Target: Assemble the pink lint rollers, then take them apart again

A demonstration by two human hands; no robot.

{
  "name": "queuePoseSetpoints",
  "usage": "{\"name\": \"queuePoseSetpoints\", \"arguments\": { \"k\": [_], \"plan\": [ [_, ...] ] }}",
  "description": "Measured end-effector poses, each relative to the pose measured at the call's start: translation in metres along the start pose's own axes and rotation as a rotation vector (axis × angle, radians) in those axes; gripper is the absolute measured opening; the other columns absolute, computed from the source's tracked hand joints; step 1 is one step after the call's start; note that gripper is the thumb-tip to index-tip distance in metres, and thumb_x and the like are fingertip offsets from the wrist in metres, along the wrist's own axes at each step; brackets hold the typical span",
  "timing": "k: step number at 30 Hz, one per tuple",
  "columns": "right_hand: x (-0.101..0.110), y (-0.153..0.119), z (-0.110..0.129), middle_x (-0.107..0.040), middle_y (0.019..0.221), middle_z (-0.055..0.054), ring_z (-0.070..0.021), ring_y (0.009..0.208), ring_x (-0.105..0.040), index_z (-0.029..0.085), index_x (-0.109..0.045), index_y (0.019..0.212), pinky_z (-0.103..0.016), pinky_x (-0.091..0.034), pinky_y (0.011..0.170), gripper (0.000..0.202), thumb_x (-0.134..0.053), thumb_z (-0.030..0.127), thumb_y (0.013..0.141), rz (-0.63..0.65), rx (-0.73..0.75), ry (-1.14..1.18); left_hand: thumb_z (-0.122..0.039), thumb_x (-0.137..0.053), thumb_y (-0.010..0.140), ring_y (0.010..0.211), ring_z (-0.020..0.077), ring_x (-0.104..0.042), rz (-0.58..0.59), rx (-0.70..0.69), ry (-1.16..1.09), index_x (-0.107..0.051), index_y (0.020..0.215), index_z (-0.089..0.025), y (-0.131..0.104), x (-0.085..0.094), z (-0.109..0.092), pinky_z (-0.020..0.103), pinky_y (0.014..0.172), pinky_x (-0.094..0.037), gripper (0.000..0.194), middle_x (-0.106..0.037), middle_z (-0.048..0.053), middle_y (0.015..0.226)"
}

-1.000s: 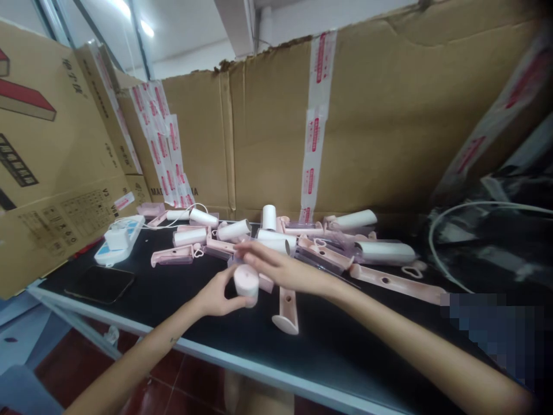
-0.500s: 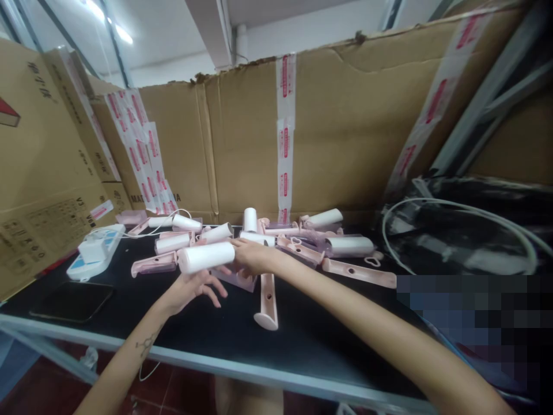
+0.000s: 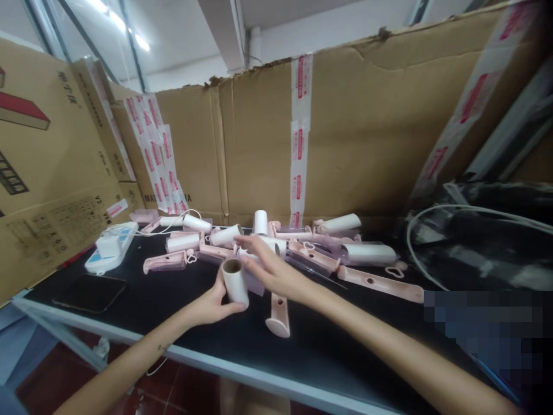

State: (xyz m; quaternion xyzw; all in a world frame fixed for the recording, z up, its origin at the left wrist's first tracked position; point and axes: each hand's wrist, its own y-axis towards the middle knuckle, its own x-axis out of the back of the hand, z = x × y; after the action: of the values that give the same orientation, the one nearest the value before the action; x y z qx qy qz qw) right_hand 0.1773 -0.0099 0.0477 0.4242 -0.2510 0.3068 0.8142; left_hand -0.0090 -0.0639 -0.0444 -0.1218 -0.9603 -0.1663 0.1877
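A white hollow tube point(image 3: 237, 287) is gripped in my left hand point(image 3: 212, 302). It tilts, its open end facing up and its lower part by my thumb. Close to its upper right is my right hand point(image 3: 270, 268), fingers stretched leftward, nothing visible in its grasp; whether it touches the parts behind is unclear. Below my right hand lies a pink curved part point(image 3: 280, 317) with a round end and a small hole. Behind both hands is a pile of white tubes, pink holders and clear purplish pieces, including a white tube point(image 3: 226, 234) partly near my right fingertips.
A power strip point(image 3: 113, 248) with a white plug and cable lies at left, with a dark phone point(image 3: 90, 292) in front. Cardboard point(image 3: 358, 132) walls the back. A white cable point(image 3: 412, 230) loops at right. The table's metal edge point(image 3: 194, 361) runs along the front.
The white tube has turned from lying sideways to tilted with its open end up. My left fingers have closed around it. My right hand has come out of the pile slightly, fingers extended.
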Motion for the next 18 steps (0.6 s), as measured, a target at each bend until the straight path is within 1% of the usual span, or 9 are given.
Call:
{"name": "queuePoseSetpoints", "arguments": {
  "k": [1, 3, 5, 6, 8, 12, 15, 18],
  "plan": [
    [-0.005, -0.001, 0.003, -0.049, 0.128, -0.012, -0.0212, 0.121, -0.045, 0.019, -0.039, 0.128, -0.041, -0.037, 0.101, 0.037, -0.038, 0.033, 0.094, 0.048, 0.062, -0.032, -0.037, -0.066, 0.075, 0.137, 0.0289, -0.02, 0.034, 0.023, 0.058, -0.004, 0.142, -0.017, -0.001, -0.001, 0.002, 0.047, 0.111, -0.018, 0.093, -0.015, 0.019, 0.149],
    [-0.012, -0.002, 0.006, -0.05, 0.128, -0.013, -0.0222, 0.121, -0.044, 0.018, -0.042, 0.128, -0.042, -0.037, 0.101, 0.037, -0.039, 0.031, 0.093, 0.134, 0.161, -0.096, -0.039, -0.063, 0.077, 0.135, 0.0299, -0.026, 0.075, 0.049, 0.125, -0.021, 0.139, -0.014, -0.002, -0.001, 0.001, 0.048, 0.111, -0.02, 0.079, -0.028, 0.017, 0.144],
    [-0.018, -0.001, 0.006, -0.054, 0.125, -0.013, -0.0227, 0.119, -0.045, 0.017, -0.045, 0.126, -0.043, -0.038, 0.1, 0.036, -0.04, 0.031, 0.093, 0.168, 0.217, -0.146, -0.04, -0.061, 0.078, 0.132, 0.0304, -0.031, 0.08, 0.057, 0.146, -0.034, 0.133, -0.014, -0.003, -0.001, -0.001, 0.049, 0.11, -0.021, 0.067, -0.04, 0.015, 0.137],
    [-0.02, -0.001, 0.006, -0.056, 0.123, -0.012, -0.0227, 0.119, -0.046, 0.018, -0.046, 0.125, -0.043, -0.039, 0.099, 0.035, -0.04, 0.03, 0.093, 0.163, 0.233, -0.165, -0.04, -0.061, 0.078, 0.132, 0.0304, -0.031, 0.076, 0.057, 0.145, -0.037, 0.132, -0.014, -0.003, -0.002, -0.002, 0.049, 0.11, -0.021, 0.065, -0.043, 0.015, 0.134],
    [-0.023, -0.002, 0.004, -0.058, 0.122, -0.011, -0.0226, 0.119, -0.047, 0.019, -0.048, 0.125, -0.044, -0.04, 0.099, 0.035, -0.04, 0.029, 0.093, 0.13, 0.247, -0.203, -0.038, -0.062, 0.077, 0.134, 0.03, -0.028, 0.069, 0.046, 0.135, -0.034, 0.134, -0.014, -0.002, -0.002, -0.004, 0.049, 0.111, -0.021, 0.067, -0.042, 0.014, 0.135],
    [-0.032, -0.009, 0.005, -0.055, 0.128, -0.012, -0.0223, 0.123, -0.045, 0.018, -0.049, 0.127, -0.043, -0.042, 0.099, 0.036, -0.037, 0.025, 0.094, 0.021, 0.25, -0.314, -0.035, -0.06, 0.079, 0.138, 0.0292, -0.018, 0.072, 0.012, 0.144, -0.02, 0.141, -0.015, -0.001, -0.003, -0.007, 0.049, 0.112, -0.018, 0.077, -0.034, 0.015, 0.141],
    [-0.041, -0.015, 0.007, -0.056, 0.128, -0.014, -0.0237, 0.122, -0.047, 0.015, -0.051, 0.125, -0.045, -0.041, 0.099, 0.036, -0.034, 0.021, 0.094, -0.05, 0.243, -0.393, -0.034, -0.058, 0.08, 0.139, 0.0299, -0.015, 0.081, 0.003, 0.175, -0.014, 0.142, -0.013, -0.001, -0.004, -0.009, 0.049, 0.112, -0.018, 0.078, -0.03, 0.018, 0.143],
    [-0.049, -0.017, 0.007, -0.057, 0.126, -0.014, -0.0247, 0.12, -0.048, 0.016, -0.052, 0.125, -0.048, -0.041, 0.1, 0.036, -0.035, 0.021, 0.093, -0.078, 0.221, -0.371, -0.033, -0.057, 0.081, 0.139, 0.0304, -0.014, 0.083, -0.004, 0.182, -0.013, 0.142, -0.012, -0.002, -0.004, -0.007, 0.049, 0.112, -0.019, 0.079, -0.03, 0.018, 0.143]
  ]
}}
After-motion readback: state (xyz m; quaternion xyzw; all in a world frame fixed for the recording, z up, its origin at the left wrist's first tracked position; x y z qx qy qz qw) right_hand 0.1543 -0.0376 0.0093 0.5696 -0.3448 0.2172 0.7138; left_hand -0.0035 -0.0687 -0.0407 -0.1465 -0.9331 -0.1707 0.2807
